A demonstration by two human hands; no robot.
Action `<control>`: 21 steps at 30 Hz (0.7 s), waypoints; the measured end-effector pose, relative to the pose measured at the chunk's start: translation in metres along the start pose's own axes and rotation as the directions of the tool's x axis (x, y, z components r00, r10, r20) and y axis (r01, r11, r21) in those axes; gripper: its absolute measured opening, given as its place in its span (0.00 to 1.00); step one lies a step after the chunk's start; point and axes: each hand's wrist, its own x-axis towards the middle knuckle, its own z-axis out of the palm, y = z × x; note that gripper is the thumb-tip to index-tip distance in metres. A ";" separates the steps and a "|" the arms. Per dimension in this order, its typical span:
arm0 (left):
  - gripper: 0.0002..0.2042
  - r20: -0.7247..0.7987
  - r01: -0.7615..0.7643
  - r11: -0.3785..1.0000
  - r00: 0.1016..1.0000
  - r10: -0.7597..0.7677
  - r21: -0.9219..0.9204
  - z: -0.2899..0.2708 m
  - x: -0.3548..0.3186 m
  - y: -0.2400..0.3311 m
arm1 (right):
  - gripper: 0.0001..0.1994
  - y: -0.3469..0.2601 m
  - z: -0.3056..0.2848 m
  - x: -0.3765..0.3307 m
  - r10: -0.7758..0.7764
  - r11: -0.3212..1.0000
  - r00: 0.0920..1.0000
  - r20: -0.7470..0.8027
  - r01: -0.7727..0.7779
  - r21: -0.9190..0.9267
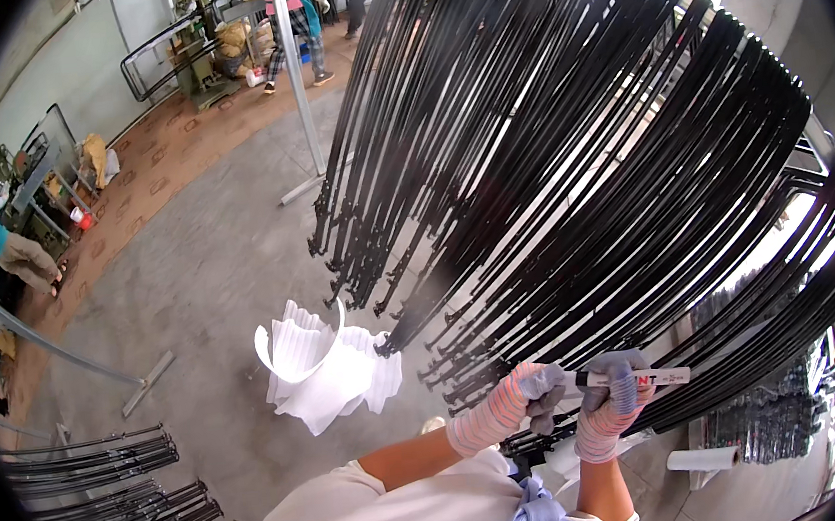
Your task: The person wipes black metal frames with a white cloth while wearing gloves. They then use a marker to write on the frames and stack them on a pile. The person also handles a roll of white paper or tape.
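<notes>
A white marker pen (668, 377) with a black end lies level between my two hands, in front of my body. My right hand (615, 392) is closed round its barrel. At the black end, my left hand (543, 395) is closed with its fingertips on the tip or cap; which of the two is hidden. Both hands wear grey-fingered gloves with pink-and-white striped cuffs. Just beyond them hang many long, thin black metal rods (570, 175), packed side by side, their lower ends close to my left glove.
Crumpled white foam sheeting (332, 364) lies on the grey floor. Stacked black rods (120, 510) stand at the lower left. A metal post (300, 81) rises at the back. A white roll (703, 459) sits at right. Two people (9, 245) work near machines (201, 50).
</notes>
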 end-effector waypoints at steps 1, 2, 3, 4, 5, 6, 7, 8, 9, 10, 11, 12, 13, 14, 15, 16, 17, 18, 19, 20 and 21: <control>0.20 0.010 0.037 0.998 0.999 -0.036 -0.057 -0.006 0.001 -0.002 | 0.10 0.003 0.002 -0.001 -0.004 1.000 1.000 0.008 0.004 0.013; 0.20 0.023 0.075 0.991 0.997 -0.073 -0.114 -0.009 0.001 -0.002 | 0.09 0.005 0.002 -0.001 -0.008 1.000 1.000 0.015 0.008 0.025; 0.20 0.025 0.080 0.991 0.997 -0.078 -0.108 -0.007 0.000 0.002 | 0.09 0.005 -0.002 -0.001 0.041 0.998 0.997 0.060 -0.044 0.051; 0.20 0.014 0.088 0.993 0.996 -0.087 -0.075 -0.007 0.000 0.002 | 0.09 0.004 -0.005 0.001 0.104 0.993 0.993 0.061 -0.107 0.045; 0.20 0.003 0.094 0.995 0.996 -0.094 -0.043 -0.007 0.001 0.001 | 0.09 0.003 -0.007 0.003 0.168 0.985 0.984 0.062 -0.171 0.039; 0.20 -0.008 0.107 0.994 0.994 -0.107 -0.009 -0.007 0.001 -0.001 | 0.09 0.001 -0.011 0.005 0.232 0.972 0.971 0.057 -0.234 0.034; 0.21 0.064 0.111 0.994 0.992 -0.112 0.025 -0.012 0.002 -0.001 | 0.10 0.003 -0.017 0.008 0.287 0.953 0.953 0.097 -0.294 0.072; 0.22 0.085 0.064 0.987 0.993 -0.077 0.148 -0.011 0.000 0.001 | 0.11 0.009 -0.020 0.009 0.274 0.955 0.959 0.070 -0.280 0.097; 0.23 0.123 0.027 0.963 0.991 -0.062 0.266 -0.010 0.000 0.003 | 0.12 0.015 -0.028 0.010 0.258 0.959 0.966 0.022 -0.258 0.120; 0.24 0.156 -0.027 0.923 0.987 -0.036 0.385 -0.009 -0.003 0.005 | 0.12 0.013 -0.030 0.010 0.243 0.959 0.970 -0.011 -0.239 0.151; 0.24 0.231 -0.022 0.915 0.970 -0.079 0.403 -0.023 -0.003 -0.002 | 0.12 -0.007 -0.037 0.008 0.300 0.944 0.951 0.077 -0.307 0.119; 0.23 0.217 -0.069 0.870 0.975 -0.044 0.489 -0.029 -0.002 -0.003 | 0.12 -0.014 -0.050 0.007 0.275 0.947 0.954 0.118 -0.290 0.136; 0.23 0.215 -0.115 0.815 0.977 -0.011 0.567 -0.032 0.000 -0.005 | 0.11 -0.025 -0.056 0.007 0.200 0.972 0.977 0.076 -0.207 0.108; 0.22 0.218 -0.150 0.750 0.976 0.008 0.644 -0.030 0.003 -0.009 | 0.12 -0.034 -0.065 0.007 0.126 0.989 0.992 0.021 -0.127 0.080; 0.20 0.095 -0.101 0.720 0.994 0.049 0.686 -0.020 -0.002 -0.009 | 0.13 -0.039 -0.076 0.006 0.060 0.998 0.996 0.059 -0.061 0.025; 0.15 0.051 -0.121 0.702 0.991 0.120 0.702 -0.003 -0.003 -0.006 | 0.11 -0.055 -0.082 0.006 -0.002 0.999 0.995 0.100 0.007 -0.045; 0.13 0.075 -0.269 0.577 0.938 0.338 0.771 -0.039 -0.004 -0.032 | 0.10 -0.075 -0.088 0.003 -0.168 0.964 0.976 0.140 0.193 -0.184; 0.12 0.138 -0.352 0.486 0.897 0.421 0.800 -0.038 -0.003 -0.040 | 0.08 -0.092 -0.099 0.000 -0.316 0.867 0.930 0.190 0.364 -0.341; 0.12 0.200 -0.422 0.382 0.843 0.499 0.822 -0.035 -0.002 -0.047 | 0.07 -0.112 -0.104 0.004 -0.565 0.713 0.782 0.263 0.623 -0.323; 0.13 0.276 -0.458 0.354 0.846 0.457 0.815 0.021 0.007 -0.030 | 0.07 -0.136 -0.118 0.005 -0.746 0.475 0.570 0.344 0.818 -0.325; 0.13 0.201 -0.350 0.425 0.913 0.355 0.835 0.043 0.002 -0.027 | 0.08 -0.160 -0.132 -0.005 -0.760 0.390 0.529 0.377 0.836 -0.387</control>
